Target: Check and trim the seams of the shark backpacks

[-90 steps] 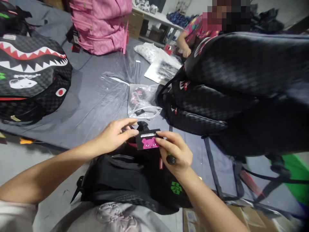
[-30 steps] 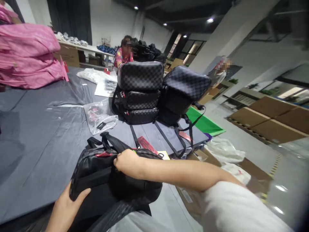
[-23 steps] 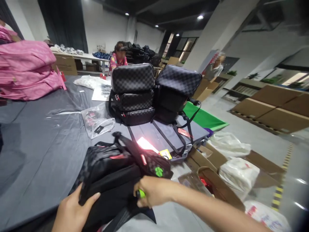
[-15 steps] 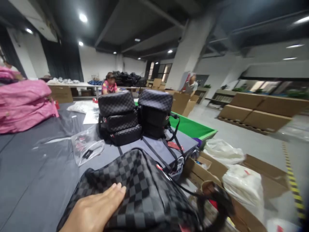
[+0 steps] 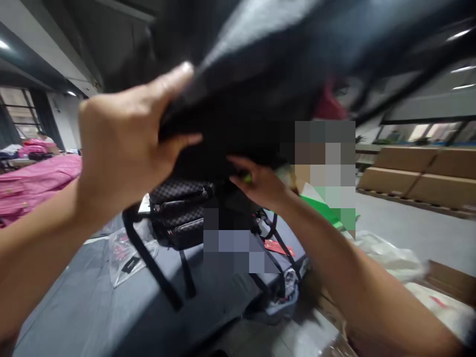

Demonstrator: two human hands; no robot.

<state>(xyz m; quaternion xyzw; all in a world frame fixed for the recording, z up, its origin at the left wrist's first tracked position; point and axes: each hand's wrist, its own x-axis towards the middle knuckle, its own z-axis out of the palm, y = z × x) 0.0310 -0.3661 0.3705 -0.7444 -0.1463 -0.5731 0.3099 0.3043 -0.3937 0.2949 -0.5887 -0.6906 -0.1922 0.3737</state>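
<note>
A black backpack (image 5: 256, 89), blurred by motion, is held up close before the camera and fills the top of the view. My left hand (image 5: 126, 134) grips its left edge, fingers above and thumb below. Under its dark lower side, my right hand (image 5: 262, 183) has its fingers against the bag; a small yellow-green spot shows by them. A black strap (image 5: 148, 258) dangles at the left over the grey-covered table (image 5: 74, 297). Behind stand stacked checkered backpacks (image 5: 182, 213), partly hidden by the raised one.
A clear plastic bag (image 5: 128, 255) lies on the table, with pink bags (image 5: 40, 183) at far left. A red tag (image 5: 278, 247) sits near the table's right edge. Beyond it are a green surface (image 5: 323, 210), white plastic bags (image 5: 390, 255) and cardboard boxes (image 5: 427, 183).
The checkered backpack has gone from the table up in front of the camera. My left hand, earlier flat on it, now grips its edge. My right hand has come into view beneath it.
</note>
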